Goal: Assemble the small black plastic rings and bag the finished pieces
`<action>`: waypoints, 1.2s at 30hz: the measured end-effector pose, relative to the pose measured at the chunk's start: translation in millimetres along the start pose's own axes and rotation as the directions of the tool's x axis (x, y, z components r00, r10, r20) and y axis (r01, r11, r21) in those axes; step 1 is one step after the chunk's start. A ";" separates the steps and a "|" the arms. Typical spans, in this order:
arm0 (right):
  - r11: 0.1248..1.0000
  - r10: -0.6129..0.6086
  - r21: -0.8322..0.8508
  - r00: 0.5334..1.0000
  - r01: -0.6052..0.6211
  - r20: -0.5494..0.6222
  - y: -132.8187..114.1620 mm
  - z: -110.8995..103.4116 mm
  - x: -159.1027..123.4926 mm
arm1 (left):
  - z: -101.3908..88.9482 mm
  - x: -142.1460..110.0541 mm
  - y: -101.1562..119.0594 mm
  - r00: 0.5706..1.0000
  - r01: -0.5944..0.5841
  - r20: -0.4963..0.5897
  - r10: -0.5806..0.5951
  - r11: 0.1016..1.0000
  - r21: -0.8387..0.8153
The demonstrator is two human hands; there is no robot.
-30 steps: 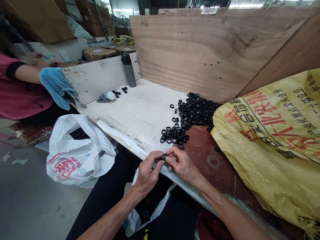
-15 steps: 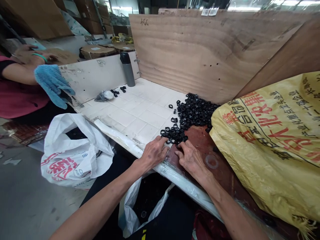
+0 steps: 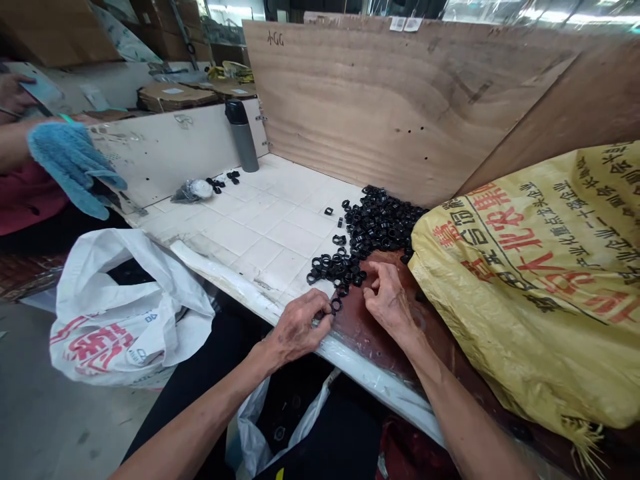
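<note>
Small black plastic rings lie in a big heap [image 3: 383, 223] against the wooden board, with a smaller cluster [image 3: 333, 267] in front of it. My left hand [image 3: 300, 323] is near the table's front edge, its thumb and fingers closed on black rings; one ring [image 3: 336, 305] shows at the fingertips, and the others are partly hidden. To the right, my right hand [image 3: 390, 300] hovers over the reddish-brown surface [image 3: 357, 327] beside the cluster. Its index finger and thumb are apart, and I see nothing between them.
A yellow woven sack [image 3: 525, 287] covers the right side. A grey bottle [image 3: 243, 137] stands at the back left, near a small plastic bag [image 3: 193, 191]. White bags [image 3: 133, 313] hang below the front edge. A co-worker's arm [image 3: 15, 143] is beyond the blue cloth [image 3: 73, 163].
My left hand has drawn back from the cluster toward the front edge with rings in its fingers. My right hand has lifted off the cluster's edge. The view has turned slightly right.
</note>
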State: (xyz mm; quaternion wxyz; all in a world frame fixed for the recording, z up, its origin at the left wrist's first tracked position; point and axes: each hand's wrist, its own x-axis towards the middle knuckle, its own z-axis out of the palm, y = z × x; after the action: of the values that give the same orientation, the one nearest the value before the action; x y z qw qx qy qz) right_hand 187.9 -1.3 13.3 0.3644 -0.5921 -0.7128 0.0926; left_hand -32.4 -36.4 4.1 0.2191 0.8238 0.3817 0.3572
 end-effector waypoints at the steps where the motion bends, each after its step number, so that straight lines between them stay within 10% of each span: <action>1: 0.999 -0.032 0.005 0.999 0.032 0.043 5.5 2.3 0.9 | 1.8 0.7 4.9 0.998 -0.030 0.050 0.031 0.999 -0.017; 4: 0.994 -0.100 0.042 0.988 0.096 0.116 12.1 10.5 -0.5 | 13.7 7.5 13.5 0.992 -0.025 0.127 0.020 0.999 0.034; 9: 0.987 -0.140 0.095 0.979 0.127 0.149 -0.8 14.2 -7.2 | 30.1 15.4 5.9 0.979 0.200 -0.056 -0.197 0.979 0.042; 17: 0.983 -0.011 0.183 0.980 -0.026 0.197 -14.3 2.3 -8.2 | 19.6 -3.3 5.6 0.905 0.335 -0.113 -0.409 0.852 -0.403; 29: 0.766 0.046 0.578 0.920 -0.283 0.389 -27.1 -4.8 -8.2 | 16.6 -0.9 4.9 0.925 0.154 -0.274 -0.262 0.920 -0.360; 36: 0.840 -0.204 0.543 0.926 0.000 0.316 -41.8 -12.5 -5.7 | 18.1 -3.0 5.5 0.906 0.220 -0.207 -0.369 0.829 -0.514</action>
State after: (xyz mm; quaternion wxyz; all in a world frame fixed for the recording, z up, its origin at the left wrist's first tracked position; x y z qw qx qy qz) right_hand 163.5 -22.1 43.5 0.3813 -0.4005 -0.7444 0.3744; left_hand -17.5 -43.7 -5.4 0.4088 0.6107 0.4337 0.5214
